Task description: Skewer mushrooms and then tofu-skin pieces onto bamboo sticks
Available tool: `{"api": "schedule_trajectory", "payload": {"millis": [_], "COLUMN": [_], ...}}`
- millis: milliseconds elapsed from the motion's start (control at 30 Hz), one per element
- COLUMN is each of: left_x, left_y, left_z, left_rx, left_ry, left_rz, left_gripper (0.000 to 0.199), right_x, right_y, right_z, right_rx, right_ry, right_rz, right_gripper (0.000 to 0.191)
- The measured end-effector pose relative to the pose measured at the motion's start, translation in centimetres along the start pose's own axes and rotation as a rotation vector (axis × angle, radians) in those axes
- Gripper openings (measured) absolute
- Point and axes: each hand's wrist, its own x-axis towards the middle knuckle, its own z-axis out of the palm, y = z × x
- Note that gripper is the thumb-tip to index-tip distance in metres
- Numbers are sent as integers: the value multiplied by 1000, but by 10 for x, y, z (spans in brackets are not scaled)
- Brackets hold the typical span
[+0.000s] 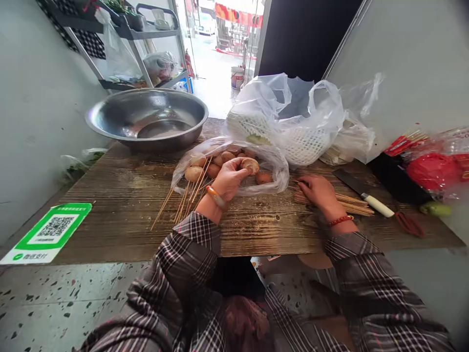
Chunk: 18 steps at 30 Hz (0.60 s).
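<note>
My left hand is closed around a round, tan-brown mushroom, held above the open edge of a clear plastic bag. Inside that bag lie several more brown, rounded mushrooms. Thin wooden skewers stick out from its left front side, their far ends among the mushrooms. On the right, my right hand rests at a bundle of loose skewers on the wooden table. Its thumb and forefinger are pinched together at the end of a thin skewer, and the palm covers part of the bundle.
A wide steel basin stands at the back left. White plastic bags fill the back right. A cleaver and red-handled scissors lie right of my right hand. A green QR-code card lies at the left front.
</note>
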Motion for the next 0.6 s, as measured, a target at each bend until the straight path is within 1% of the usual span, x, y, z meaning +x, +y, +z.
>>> {"api": "schedule_trajectory", "payload": {"millis": [167,400,467,600], "left_x": [1,2,2,2], "left_y": [-1,0,0,0], "left_z": [-1,-3,-2,-1], "left_rx": [28,-2,-12,-28], "left_ry": [22,63,66,66], "left_rz": [26,11,10,10], "left_gripper": [31,35,35,36], "right_x": [3,2,1,3], "right_y": [-8,-16,-20,-26], "right_z": [-2,-6,-8,-15], "right_rx": [-143,-170,-159,-86], "right_ry": [9,38,76,247], "right_rz": [-21,-90,-95,-108], "right_gripper": [27,33,36,38]}}
